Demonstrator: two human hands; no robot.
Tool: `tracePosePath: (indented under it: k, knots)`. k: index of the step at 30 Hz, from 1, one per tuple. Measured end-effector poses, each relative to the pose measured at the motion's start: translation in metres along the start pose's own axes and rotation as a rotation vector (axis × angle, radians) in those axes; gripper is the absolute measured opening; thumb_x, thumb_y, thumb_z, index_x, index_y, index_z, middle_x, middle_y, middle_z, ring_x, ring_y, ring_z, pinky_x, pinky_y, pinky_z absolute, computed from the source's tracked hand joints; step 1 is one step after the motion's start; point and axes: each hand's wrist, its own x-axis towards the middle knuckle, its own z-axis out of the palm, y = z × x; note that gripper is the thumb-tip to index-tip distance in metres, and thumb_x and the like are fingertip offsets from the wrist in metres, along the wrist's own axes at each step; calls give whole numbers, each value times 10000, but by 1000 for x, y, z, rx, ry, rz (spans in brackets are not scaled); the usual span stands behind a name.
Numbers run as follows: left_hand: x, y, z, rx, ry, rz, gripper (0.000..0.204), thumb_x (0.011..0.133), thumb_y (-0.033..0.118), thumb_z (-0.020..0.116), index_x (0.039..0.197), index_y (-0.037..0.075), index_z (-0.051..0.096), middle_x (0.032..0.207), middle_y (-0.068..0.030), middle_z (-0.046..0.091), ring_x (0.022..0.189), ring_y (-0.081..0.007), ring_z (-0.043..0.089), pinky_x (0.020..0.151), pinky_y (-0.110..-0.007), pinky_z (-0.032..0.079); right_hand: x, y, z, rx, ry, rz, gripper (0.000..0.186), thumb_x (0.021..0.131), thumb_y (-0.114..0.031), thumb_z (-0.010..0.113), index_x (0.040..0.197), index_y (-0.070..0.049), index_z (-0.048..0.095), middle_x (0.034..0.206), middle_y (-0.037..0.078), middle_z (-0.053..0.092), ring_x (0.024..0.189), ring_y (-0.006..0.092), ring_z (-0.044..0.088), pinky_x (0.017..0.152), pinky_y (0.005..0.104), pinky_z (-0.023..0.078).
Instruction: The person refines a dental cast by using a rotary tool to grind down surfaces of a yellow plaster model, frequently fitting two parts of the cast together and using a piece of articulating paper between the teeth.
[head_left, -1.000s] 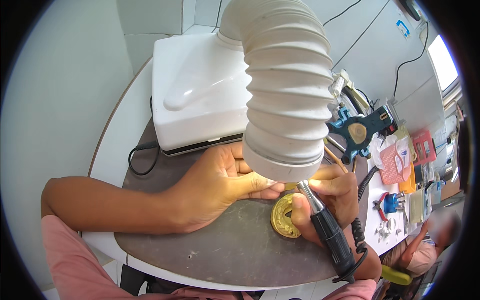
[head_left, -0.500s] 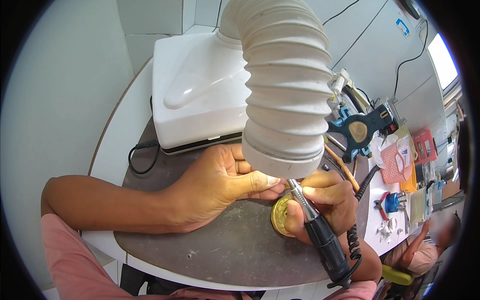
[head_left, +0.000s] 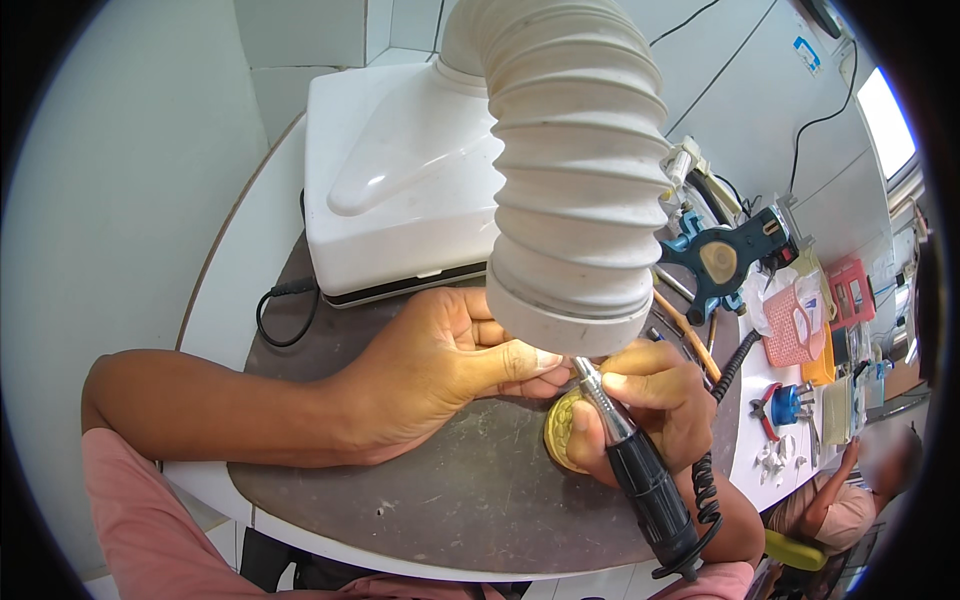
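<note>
My right hand [head_left: 665, 405] is wrapped round a rotary handpiece [head_left: 635, 460], black at the body with a silver nose, its coiled cord trailing at the wrist. The nose points up and away, toward the mouth of a white ribbed suction hose [head_left: 575, 190]. Fingers closed, my left hand [head_left: 470, 355] meets the handpiece tip under that mouth; whatever it pinches is hidden by the hose and the fingers. Below the tip, on the dark mat [head_left: 430, 500], lies a round yellow dental cast [head_left: 562, 435], partly covered by my right fingers.
A white dust extractor box [head_left: 400, 190] stands at the back left. To the right are a blue-and-black articulator [head_left: 720, 262], a pink basket [head_left: 790, 328], red-handled pliers [head_left: 765, 412], a blue cylinder [head_left: 790, 402] and white plaster scraps [head_left: 775, 460]. Another person [head_left: 845, 490] sits at far right.
Both hands keep nearly the same place. Only a very slight shift shows in the handpiece and the hose.
</note>
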Motion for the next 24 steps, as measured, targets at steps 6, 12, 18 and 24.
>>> tracePosePath:
  k: [6, 12, 18, 24]
  knots:
    - [0, -1, -2, 1, 3, -5, 281, 939, 77, 634, 1172, -72, 579, 1088, -153, 678, 1021, -169, 663, 935, -274, 547, 2, -3, 0, -11, -12, 15, 449, 722, -71, 842, 1047, -45, 532, 988, 195, 676, 845, 285, 730, 637, 321, 583]
    - [-1, 2, -1, -2, 6, -16, 280, 938, 84, 642, 1165, -69, 582, 1078, -145, 681, 1005, -163, 666, 927, -274, 548, 0, -1, 0, 9, -18, 10, 457, 724, -62, 840, 1058, -47, 529, 1003, 187, 675, 907, 305, 721, 672, 333, 585]
    - [1, -3, -3, -8, -8, 1, 276, 941, 86, 639, 1167, -62, 584, 1078, -137, 679, 1000, -157, 664, 918, -279, 551, 0, -3, 0, 24, -23, 18, 465, 722, -49, 839, 1064, -52, 525, 1022, 187, 671, 954, 327, 710, 724, 351, 584]
    - [0, 0, -2, -5, 1, -11, 270, 944, 83, 633, 1168, -60, 583, 1082, -139, 677, 999, -160, 664, 917, -281, 552, 2, -4, 1, 6, -22, 15, 453, 723, -46, 836, 1054, -50, 527, 1022, 186, 672, 965, 331, 706, 744, 355, 583]
